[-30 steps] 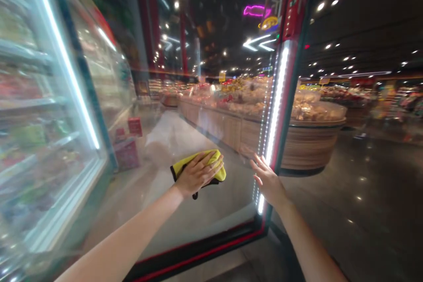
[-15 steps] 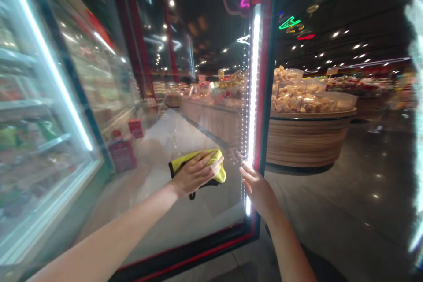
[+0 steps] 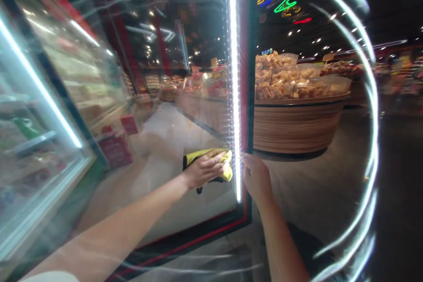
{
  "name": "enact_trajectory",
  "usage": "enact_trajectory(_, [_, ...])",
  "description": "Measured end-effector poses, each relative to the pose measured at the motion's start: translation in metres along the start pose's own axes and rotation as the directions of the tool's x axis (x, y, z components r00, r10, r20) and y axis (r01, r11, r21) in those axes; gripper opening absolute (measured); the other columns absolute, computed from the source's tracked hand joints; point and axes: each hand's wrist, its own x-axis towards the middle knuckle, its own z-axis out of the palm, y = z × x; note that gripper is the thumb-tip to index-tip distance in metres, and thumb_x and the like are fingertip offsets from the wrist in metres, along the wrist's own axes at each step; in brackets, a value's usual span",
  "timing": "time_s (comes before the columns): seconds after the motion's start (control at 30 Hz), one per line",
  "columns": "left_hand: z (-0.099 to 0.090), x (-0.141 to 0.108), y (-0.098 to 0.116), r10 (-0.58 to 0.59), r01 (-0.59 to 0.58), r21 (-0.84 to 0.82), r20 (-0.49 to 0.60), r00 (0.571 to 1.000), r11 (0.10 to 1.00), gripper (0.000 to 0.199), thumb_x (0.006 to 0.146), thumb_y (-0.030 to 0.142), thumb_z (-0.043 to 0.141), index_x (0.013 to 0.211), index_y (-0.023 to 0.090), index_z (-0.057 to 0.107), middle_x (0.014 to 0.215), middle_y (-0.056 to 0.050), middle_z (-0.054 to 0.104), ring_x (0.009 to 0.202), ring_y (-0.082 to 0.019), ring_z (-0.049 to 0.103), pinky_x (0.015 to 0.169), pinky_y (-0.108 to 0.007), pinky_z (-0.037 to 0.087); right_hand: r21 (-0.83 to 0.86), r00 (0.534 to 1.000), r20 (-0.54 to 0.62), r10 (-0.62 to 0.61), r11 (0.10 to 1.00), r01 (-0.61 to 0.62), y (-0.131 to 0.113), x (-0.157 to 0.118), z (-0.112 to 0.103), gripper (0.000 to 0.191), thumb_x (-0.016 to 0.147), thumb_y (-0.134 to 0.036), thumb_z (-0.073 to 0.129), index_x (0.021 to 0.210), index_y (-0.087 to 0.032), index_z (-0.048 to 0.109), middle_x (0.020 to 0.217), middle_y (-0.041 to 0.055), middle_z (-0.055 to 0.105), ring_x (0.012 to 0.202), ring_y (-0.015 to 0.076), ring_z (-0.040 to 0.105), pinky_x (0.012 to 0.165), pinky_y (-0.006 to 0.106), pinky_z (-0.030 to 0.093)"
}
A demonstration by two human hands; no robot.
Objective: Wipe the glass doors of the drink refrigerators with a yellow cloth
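Note:
My left hand (image 3: pixel 206 169) presses a folded yellow cleaning cloth (image 3: pixel 228 169) with black edging flat against the glass door (image 3: pixel 158 211). A small black loop hangs below the cloth. The cloth's right end lies close to the bright light strip (image 3: pixel 235 97) that runs down the door's side. At that side, my right hand (image 3: pixel 257 176) is closed on the red and black door frame (image 3: pixel 250 128). Its fingertips are partly lost in the strip's glare.
Left of the door, a lit display cabinet (image 3: pixel 39 150) holds stocked shelves. Red boxes (image 3: pixel 115 150) stand on the floor beyond the glass. A round wood-panelled stand (image 3: pixel 297 128) heaped with packaged goods (image 3: pixel 284 77) is behind the door on the right. Light streaks blur the right side.
My left hand has slid the cloth right across the glass, closer to the light strip. My right hand's fingers have moved off the strip onto the frame edge. The view has shifted slightly.

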Motion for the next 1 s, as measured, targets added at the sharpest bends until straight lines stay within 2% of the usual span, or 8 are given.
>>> enact_trajectory(0.2, [-0.013, 0.074, 0.005, 0.133, -0.081, 0.192, -0.276, 0.952, 0.978, 0.039, 0.101, 0.025, 0.047, 0.139, 0.016, 0.054, 0.146, -0.014, 0.058, 0.153, -0.029, 0.031, 0.127, -0.058, 0.024, 0.080, 0.967, -0.247, 0.059, 0.996, -0.040, -0.014, 0.002, 0.002, 0.037, 0.086, -0.007, 0.043, 0.086, -0.023, 0.077, 0.097, 0.0051, 0.080, 0.090, 0.0213, 0.075, 0.085, 0.037, 0.060])
enact_trajectory(0.3, [0.018, 0.050, 0.022, 0.182, -0.081, 0.294, -0.338, 0.923, 0.952, 0.045, 0.097, 0.016, 0.051, 0.141, 0.013, 0.052, 0.143, -0.016, 0.059, 0.154, -0.032, 0.026, 0.127, -0.056, 0.026, 0.157, 0.919, -0.389, 0.072, 0.988, -0.011, -0.025, 0.004, 0.000, 0.032, 0.088, -0.011, 0.046, 0.083, -0.023, 0.075, 0.092, 0.0051, 0.080, 0.089, 0.0206, 0.075, 0.082, 0.036, 0.059])
enact_trajectory(0.4, [0.046, 0.001, 0.023, 0.382, -0.304, 0.316, -0.223, 0.897, 0.898, 0.040, 0.094, 0.008, 0.048, 0.130, 0.018, 0.062, 0.126, -0.006, 0.070, 0.149, -0.026, 0.038, 0.129, -0.047, 0.027, 0.176, 0.887, -0.459, 0.058, 0.984, 0.026, -0.034, 0.004, -0.001, 0.031, 0.091, -0.011, 0.047, 0.085, -0.022, 0.075, 0.093, 0.0060, 0.079, 0.089, 0.0204, 0.075, 0.082, 0.035, 0.059])
enact_trajectory(0.5, [0.032, -0.022, 0.001, 0.518, -0.495, 0.265, -0.021, 0.855, 0.828, 0.033, 0.100, 0.021, 0.045, 0.122, 0.028, 0.069, 0.128, 0.001, 0.071, 0.146, -0.021, 0.044, 0.130, -0.040, 0.024, 0.186, 0.874, -0.485, 0.022, 0.979, 0.079, -0.036, 0.003, 0.002, 0.030, 0.091, -0.010, 0.047, 0.085, -0.022, 0.075, 0.092, 0.0057, 0.079, 0.088, 0.0200, 0.075, 0.081, 0.034, 0.059])
enact_trajectory(0.67, [-0.042, -0.014, -0.043, 0.266, -0.203, 0.353, -0.140, 0.954, 0.913, 0.050, 0.096, 0.026, 0.052, 0.146, 0.028, 0.053, 0.151, -0.003, 0.055, 0.151, -0.026, 0.035, 0.130, -0.050, 0.017, 0.187, 0.875, -0.484, 0.015, 0.978, 0.087, -0.037, 0.001, 0.014, 0.028, 0.090, -0.010, 0.050, 0.082, -0.022, 0.074, 0.089, 0.0033, 0.079, 0.086, 0.0200, 0.076, 0.081, 0.034, 0.059])
enact_trajectory(0.8, [-0.038, -0.045, -0.037, 0.095, 0.036, 0.405, -0.299, 0.950, 0.914, 0.060, 0.091, 0.026, 0.058, 0.151, 0.026, 0.048, 0.155, -0.007, 0.051, 0.154, -0.031, 0.026, 0.129, -0.054, 0.013, 0.225, 0.888, -0.460, 0.000, 0.967, 0.117, -0.047, 0.000, 0.016, 0.023, 0.093, -0.015, 0.053, 0.085, -0.023, 0.074, 0.092, 0.0036, 0.080, 0.087, 0.0198, 0.076, 0.081, 0.033, 0.059])
enact_trajectory(0.9, [-0.009, -0.060, -0.017, 0.258, -0.179, 0.423, -0.137, 0.956, 0.888, 0.054, 0.094, 0.026, 0.057, 0.148, 0.028, 0.051, 0.155, -0.004, 0.051, 0.153, -0.026, 0.031, 0.130, -0.050, 0.013, 0.245, 0.889, -0.457, -0.013, 0.959, 0.140, -0.052, -0.003, 0.023, 0.021, 0.094, -0.018, 0.055, 0.085, -0.023, 0.074, 0.091, 0.0041, 0.080, 0.085, 0.0194, 0.077, 0.080, 0.033, 0.060])
enact_trajectory(1.0, [-0.006, -0.047, -0.016, 0.447, -0.410, 0.423, 0.013, 0.894, 0.808, 0.043, 0.099, 0.030, 0.050, 0.142, 0.029, 0.056, 0.156, 0.002, 0.049, 0.150, -0.020, 0.036, 0.130, -0.044, 0.016, 0.266, 0.901, -0.433, 0.015, 0.957, 0.112, -0.051, -0.008, 0.038, 0.021, 0.094, -0.019, 0.055, 0.085, -0.022, 0.074, 0.091, 0.0050, 0.080, 0.085, 0.0200, 0.077, 0.079, 0.034, 0.060])
